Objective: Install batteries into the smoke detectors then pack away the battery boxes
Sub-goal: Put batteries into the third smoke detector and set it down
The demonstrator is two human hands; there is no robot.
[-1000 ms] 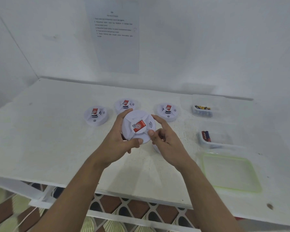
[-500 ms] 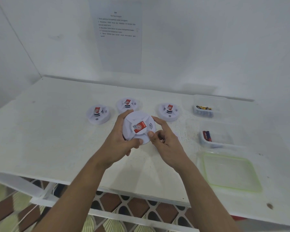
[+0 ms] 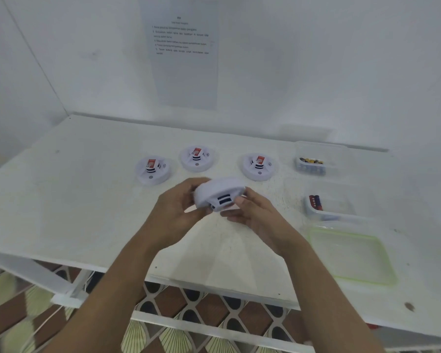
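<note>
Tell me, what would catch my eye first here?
The left hand and right hand hold a white detector tilted above the middle of the table, its dark vent slots facing the camera. Behind it, three more detectors sit in a row, red labels up. On the right stand two clear boxes with batteries inside, and a green-rimmed lid lies nearest the camera.

Bright, flat, washed-out light, soft shadows, slight motion blur, wide-angle bending at the edges

Four smoke detectors; two battery boxes; one lid; batteries: count unclear.
</note>
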